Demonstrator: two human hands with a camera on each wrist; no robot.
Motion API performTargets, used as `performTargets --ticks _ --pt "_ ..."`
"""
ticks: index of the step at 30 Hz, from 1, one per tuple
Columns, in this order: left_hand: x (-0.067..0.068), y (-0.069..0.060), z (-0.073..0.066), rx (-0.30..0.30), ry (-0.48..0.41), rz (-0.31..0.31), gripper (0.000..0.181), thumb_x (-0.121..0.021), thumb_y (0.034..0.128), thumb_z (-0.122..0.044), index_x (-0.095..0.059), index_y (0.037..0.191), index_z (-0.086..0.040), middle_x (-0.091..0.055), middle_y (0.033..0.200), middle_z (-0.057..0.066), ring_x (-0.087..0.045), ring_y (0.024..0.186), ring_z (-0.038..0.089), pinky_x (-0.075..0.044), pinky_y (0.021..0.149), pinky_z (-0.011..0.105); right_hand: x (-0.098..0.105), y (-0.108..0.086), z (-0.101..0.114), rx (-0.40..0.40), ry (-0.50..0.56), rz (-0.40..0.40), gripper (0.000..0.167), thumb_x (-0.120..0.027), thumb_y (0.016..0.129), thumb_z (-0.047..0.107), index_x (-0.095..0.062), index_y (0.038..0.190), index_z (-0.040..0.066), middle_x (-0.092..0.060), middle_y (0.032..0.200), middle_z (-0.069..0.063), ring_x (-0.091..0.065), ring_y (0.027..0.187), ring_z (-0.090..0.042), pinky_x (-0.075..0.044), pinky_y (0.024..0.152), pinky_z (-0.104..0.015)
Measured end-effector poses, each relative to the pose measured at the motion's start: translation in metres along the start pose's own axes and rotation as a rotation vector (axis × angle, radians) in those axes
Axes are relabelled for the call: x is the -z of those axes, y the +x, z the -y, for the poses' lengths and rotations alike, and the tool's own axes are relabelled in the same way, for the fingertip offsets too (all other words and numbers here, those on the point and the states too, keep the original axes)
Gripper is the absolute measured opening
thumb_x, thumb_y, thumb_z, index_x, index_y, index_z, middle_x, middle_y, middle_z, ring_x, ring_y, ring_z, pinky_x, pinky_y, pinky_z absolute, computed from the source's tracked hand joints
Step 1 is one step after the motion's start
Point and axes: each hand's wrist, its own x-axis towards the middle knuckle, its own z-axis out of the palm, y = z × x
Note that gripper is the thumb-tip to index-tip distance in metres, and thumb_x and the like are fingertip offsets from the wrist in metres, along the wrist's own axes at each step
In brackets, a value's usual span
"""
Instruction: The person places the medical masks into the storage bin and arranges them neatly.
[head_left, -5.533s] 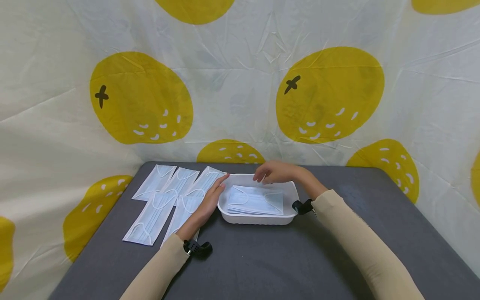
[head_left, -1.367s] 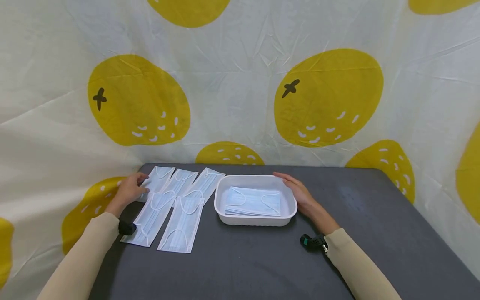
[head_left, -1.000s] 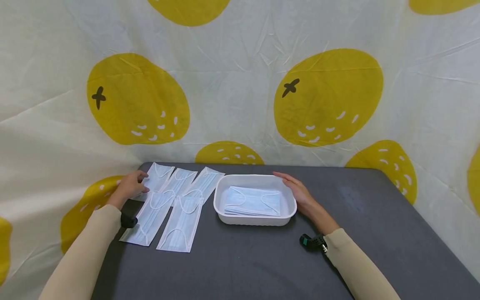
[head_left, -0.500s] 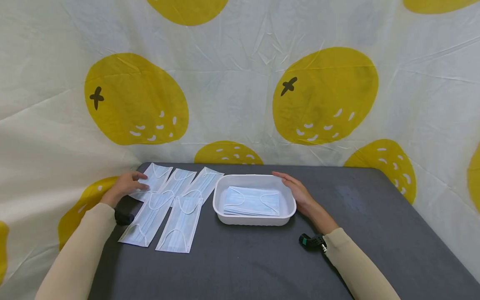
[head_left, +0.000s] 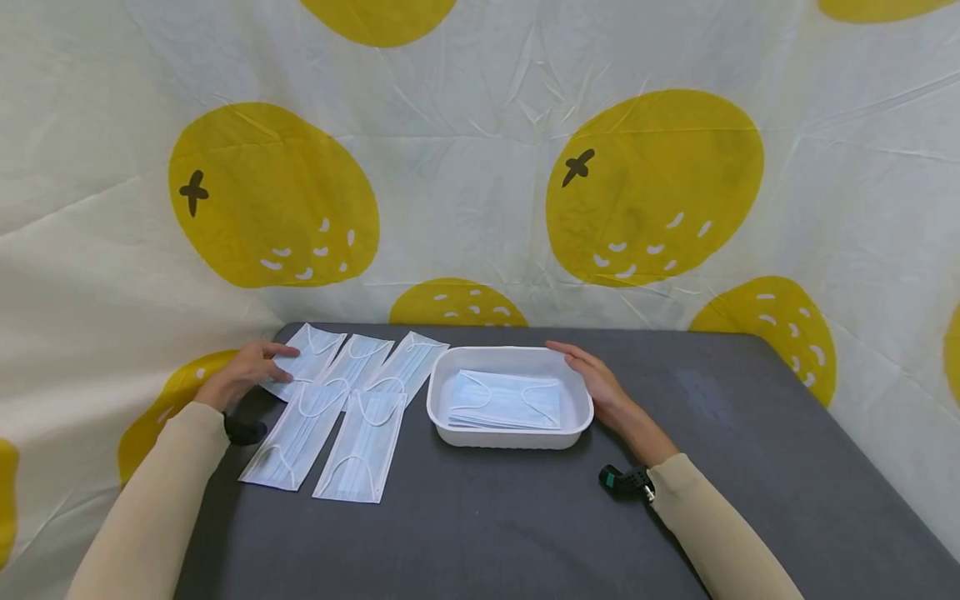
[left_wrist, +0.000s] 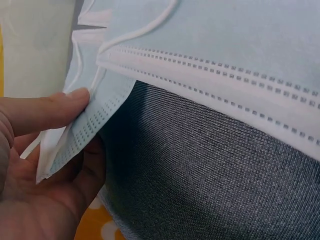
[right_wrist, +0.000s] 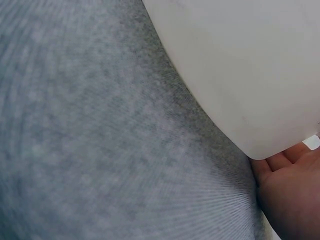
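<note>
My left hand (head_left: 247,371) is at the far-left face mask (head_left: 313,352). In the left wrist view the thumb (left_wrist: 55,111) lies on top of that mask's edge and the fingers curl beneath it, pinching it. Several other pale blue masks lie beside it, among them a near-left mask (head_left: 300,437) and a near-right mask (head_left: 363,450). A white plastic tray (head_left: 510,439) holds a small stack of masks (head_left: 506,400). My right hand (head_left: 596,383) rests against the tray's right side with its fingers extended, as the right wrist view also shows.
A dark grey cloth-covered table (head_left: 480,533) carries everything. Behind it hangs a white curtain (head_left: 465,183) printed with large yellow fruit. A black wrist camera (head_left: 626,482) is strapped on the right wrist.
Since the earliest frame my left hand has gone from the tray to the far-left mask, and my right from above the tray to its side. Lately that mask has shifted slightly left.
</note>
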Motion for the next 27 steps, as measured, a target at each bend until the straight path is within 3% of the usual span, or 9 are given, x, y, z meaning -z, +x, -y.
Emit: performTargets --ticks 10,16,23,27 --pt "0.006 -0.005 -0.002 -0.023 0.001 -0.04 0.065 -0.068 0.0923 -0.002 -0.044 0.152 0.004 -0.017 0.163 0.039 -0.021 0.143 0.056 -0.019 0.118 0.075 0.002 0.001 0.0 -0.004 0.004 0.007 0.046 -0.034 0.114 0.02 -0.043 0.158 0.01 -0.038 0.166 -0.01 -0.041 0.149 -0.033 -0.047 0.099 -0.017" --pt "0.006 -0.01 -0.006 -0.062 -0.044 -0.137 0.062 -0.065 0.0918 0.001 -0.046 0.151 0.004 -0.024 0.162 0.036 -0.024 0.142 0.054 -0.024 0.12 0.071 0.003 0.003 0.0 0.013 0.012 0.017 0.047 -0.032 0.113 0.017 -0.039 0.158 0.005 -0.037 0.167 -0.011 -0.039 0.15 -0.036 -0.046 0.098 -0.015" --pt "0.005 -0.015 -0.013 -0.106 -0.116 -0.266 0.063 -0.058 0.0904 0.006 -0.045 0.152 0.003 -0.021 0.165 0.036 -0.019 0.152 0.053 -0.017 0.125 0.065 0.003 0.003 -0.001 0.015 0.008 0.018 0.047 -0.033 0.114 0.018 -0.041 0.158 0.006 -0.038 0.166 -0.01 -0.039 0.15 -0.035 -0.046 0.099 -0.015" --pt "0.004 -0.016 -0.019 -0.108 -0.155 -0.303 0.065 -0.061 0.0909 0.006 -0.045 0.153 0.0 -0.02 0.167 0.033 -0.018 0.154 0.052 -0.014 0.126 0.065 0.004 0.002 -0.001 0.016 0.012 0.022 0.046 -0.034 0.114 0.019 -0.042 0.158 0.007 -0.038 0.166 -0.01 -0.04 0.15 -0.034 -0.046 0.1 -0.016"
